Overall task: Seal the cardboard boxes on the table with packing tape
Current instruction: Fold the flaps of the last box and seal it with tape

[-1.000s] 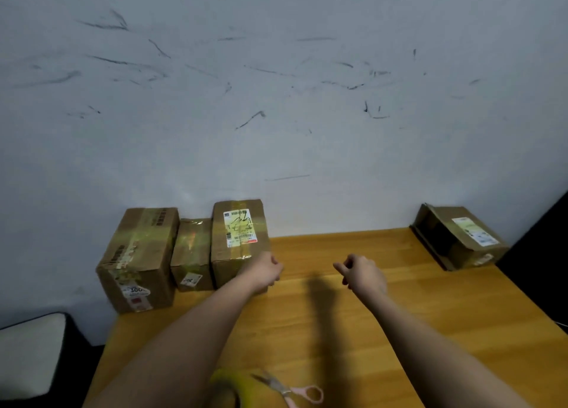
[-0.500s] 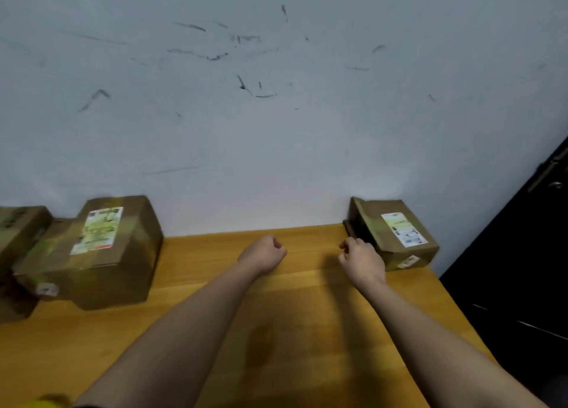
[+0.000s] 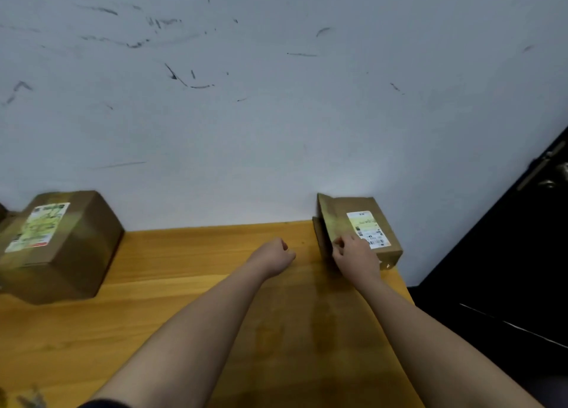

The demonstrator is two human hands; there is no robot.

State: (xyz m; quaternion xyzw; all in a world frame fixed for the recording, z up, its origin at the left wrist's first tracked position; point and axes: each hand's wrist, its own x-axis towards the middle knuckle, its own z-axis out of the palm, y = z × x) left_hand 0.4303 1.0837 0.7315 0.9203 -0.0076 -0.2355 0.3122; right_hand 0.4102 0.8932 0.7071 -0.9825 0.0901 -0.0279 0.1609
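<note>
Scuffed white wall backs our wooden table, with a dark door off to the right. Our right hand reaches to the far right corner and lies on the open box there, fingers curled over its near left edge, beside the white label. That box stands against the wall, one flap raised, close to the table's right edge. Our left hand hovers over bare wood just left of it, fingers curled into a loose fist that holds nothing. A labelled box sits well apart at far left.

Our worry is the grip: the hold falls on one edge only, so if we drag the box toward us it may swivel, or the flap may fold and crease. A sideways pull could tip it off the right edge. No tape is in view, so we judge sealing has not begun on this box. Both forearms stretch forward, nearly straight, wrists low.
</note>
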